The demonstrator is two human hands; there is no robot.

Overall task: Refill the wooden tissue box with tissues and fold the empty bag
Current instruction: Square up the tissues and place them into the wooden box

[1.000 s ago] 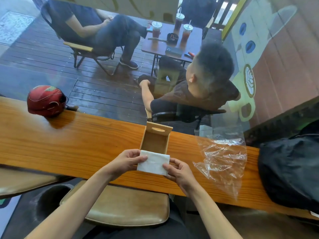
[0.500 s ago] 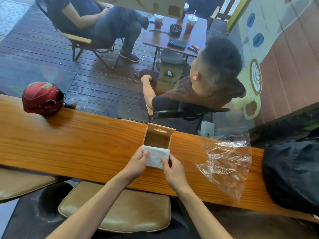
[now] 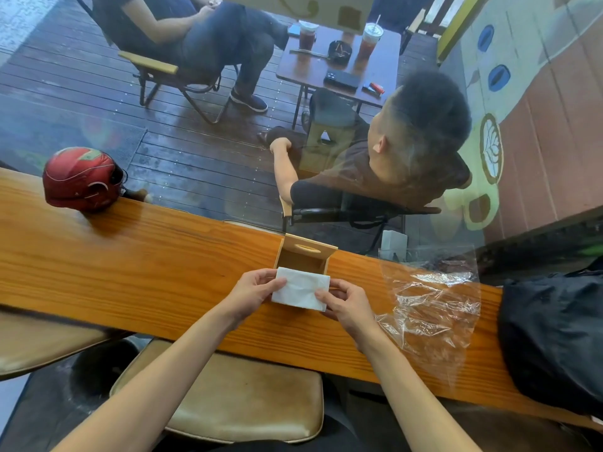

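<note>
A small wooden tissue box (image 3: 305,258) lies on the long wooden counter (image 3: 146,265), its open end toward me and its slotted face at the far side. A white stack of tissues (image 3: 301,288) sits at the box's open near end. My left hand (image 3: 253,290) grips the stack's left edge, and my right hand (image 3: 346,301) pinches its right near corner. The empty clear plastic bag (image 3: 430,308) lies crumpled and flat on the counter to the right of my right hand.
A red helmet (image 3: 81,179) rests at the counter's far left. A black bag (image 3: 554,334) fills the counter's right end. A padded stool (image 3: 241,399) stands below the near edge. Behind the glass, people sit at a small table with drinks.
Both hands moved the tissue stack forward to the box's opening, then drew back slightly; the stack now lies at the box's near end, still held on both sides.
</note>
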